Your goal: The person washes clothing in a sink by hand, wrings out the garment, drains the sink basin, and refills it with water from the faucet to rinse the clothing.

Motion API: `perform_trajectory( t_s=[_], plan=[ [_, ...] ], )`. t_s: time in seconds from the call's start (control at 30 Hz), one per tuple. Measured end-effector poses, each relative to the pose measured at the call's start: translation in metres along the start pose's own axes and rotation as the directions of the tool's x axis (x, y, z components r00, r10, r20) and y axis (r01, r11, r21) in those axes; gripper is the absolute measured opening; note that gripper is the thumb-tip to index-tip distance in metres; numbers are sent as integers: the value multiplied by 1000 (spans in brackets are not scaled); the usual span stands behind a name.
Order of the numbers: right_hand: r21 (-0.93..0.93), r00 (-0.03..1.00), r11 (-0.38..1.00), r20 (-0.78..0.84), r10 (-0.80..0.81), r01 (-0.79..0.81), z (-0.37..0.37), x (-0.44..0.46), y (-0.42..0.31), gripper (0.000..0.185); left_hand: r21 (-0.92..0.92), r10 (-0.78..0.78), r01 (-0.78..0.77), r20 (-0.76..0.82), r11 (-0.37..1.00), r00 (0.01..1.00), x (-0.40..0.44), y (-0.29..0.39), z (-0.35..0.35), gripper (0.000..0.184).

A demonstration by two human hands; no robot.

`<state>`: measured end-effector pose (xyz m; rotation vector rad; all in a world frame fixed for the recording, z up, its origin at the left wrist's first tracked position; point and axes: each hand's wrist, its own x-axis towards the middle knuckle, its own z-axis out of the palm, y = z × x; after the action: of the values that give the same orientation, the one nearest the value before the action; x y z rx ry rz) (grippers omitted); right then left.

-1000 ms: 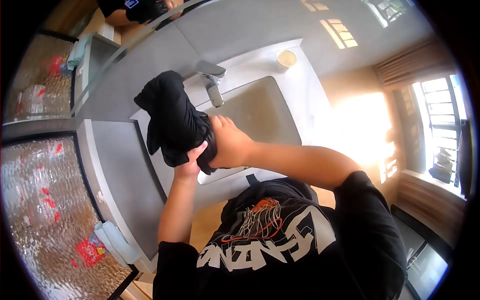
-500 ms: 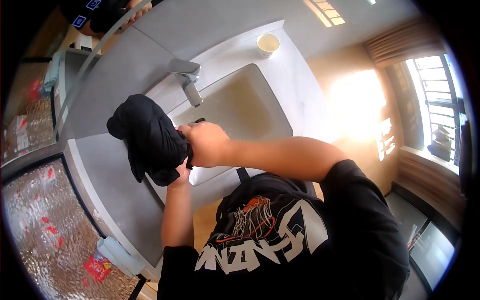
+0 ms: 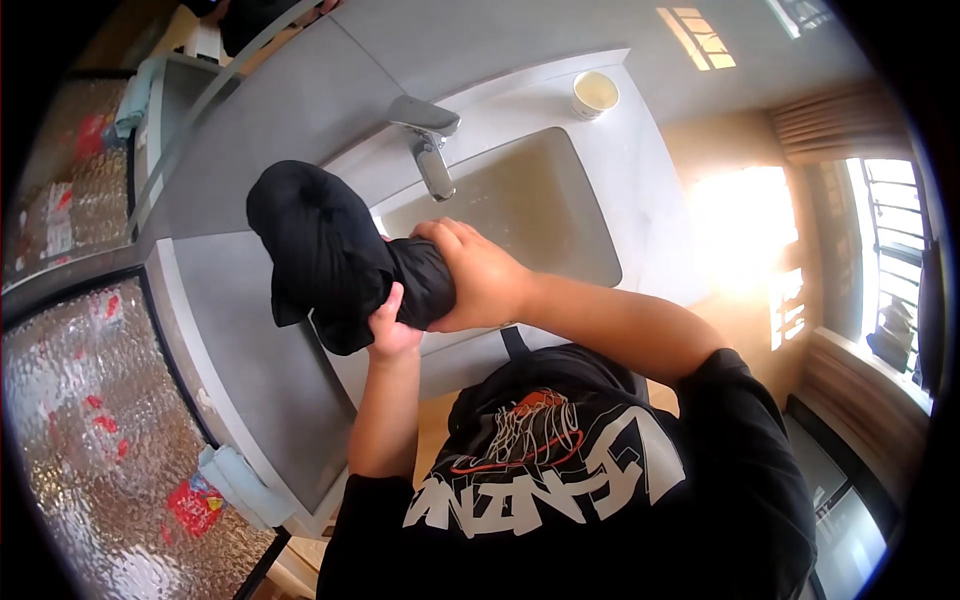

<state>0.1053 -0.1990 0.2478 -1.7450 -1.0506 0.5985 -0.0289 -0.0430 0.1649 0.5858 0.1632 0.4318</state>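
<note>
A bunched-up black cloth [image 3: 325,255] is held over the left side of the sink [image 3: 612,235]. My left hand [image 3: 397,325] grips it from below, thumb up along the fabric. On the other side, my right hand [image 3: 480,275] is wrapped around a narrower, rolled end of the cloth. The larger part bulges away to the left and hangs over the counter edge. What lies inside the folds is hidden. Just beyond my hands stands the chrome faucet [image 3: 428,150], apart from the cloth.
A paper cup [image 3: 596,94] stands on the counter's back right corner. At the left are a textured glass panel [image 3: 110,430] and a light blue towel [image 3: 240,485]. A mirror [image 3: 90,180] is at the upper left, a window [image 3: 895,250] at the right.
My right hand has opened out from a fist over the cloth to a wider hold around its end. More of that rolled end now shows between my hands. The view has shifted slightly.
</note>
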Motion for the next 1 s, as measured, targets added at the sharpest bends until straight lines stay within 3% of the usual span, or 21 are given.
perform_trajectory(
  t_s=[0.03, 0.07, 0.1, 0.2, 0.33, 0.5, 0.57, 0.63, 0.73, 0.93, 1.0],
  plan=[
    [1, 999, 999, 12, 39, -39, 3, 1, 1, 91, -167, 24, -34, -59, 985, 998, -7, -12, -28, 53],
    [6, 999, 1000, -41, 18, -18, 17, -2, 17, 85, 141, 23, -30, 51, 990, 998, -9, -10, -50, 48],
    [11, 995, 1000, -95, 1, 0, 27, -5, 27, 79, 430, 21, -89, 160, 898, 987, -10, -8, -73, 46],
    [-47, 987, 997, -152, -60, 53, 34, -3, 33, 69, 433, 109, -159, 138, 887, 984, -4, -17, -15, 40],
    [-116, 993, 987, 24, 112, -109, 29, 5, 30, 65, 495, 225, -164, -67, 853, 972, -2, -25, -26, 41],
    [-58, 985, 991, 119, 125, -119, 21, -8, 27, 77, 349, 114, -40, -194, 936, 974, -13, -21, -36, 53],
    [5, 963, 988, 226, 147, -152, -3, -8, 7, 91, 292, 108, -39, -223, 956, 969, -19, -12, -26, 54],
    [64, 918, 954, 298, 262, -293, -23, -6, -16, 93, 319, 133, -72, -174, 945, 976, -20, -1, -22, 55],
    [83, 910, 945, 308, 276, -315, -26, -5, -27, 92, 282, 101, -41, -200, 959, 975, -24, 7, -4, 56],
    [92, 996, 994, 63, -62, 56, 26, -22, 35, 76, 197, 53, -8, -224, 980, 973, -32, 22, -8, 58],
    [-7, 985, 986, 49, -166, 166, 23, -26, 59, 67, 339, 171, -59, -308, 939, 936, -39, 34, -3, 62]
  ],
)
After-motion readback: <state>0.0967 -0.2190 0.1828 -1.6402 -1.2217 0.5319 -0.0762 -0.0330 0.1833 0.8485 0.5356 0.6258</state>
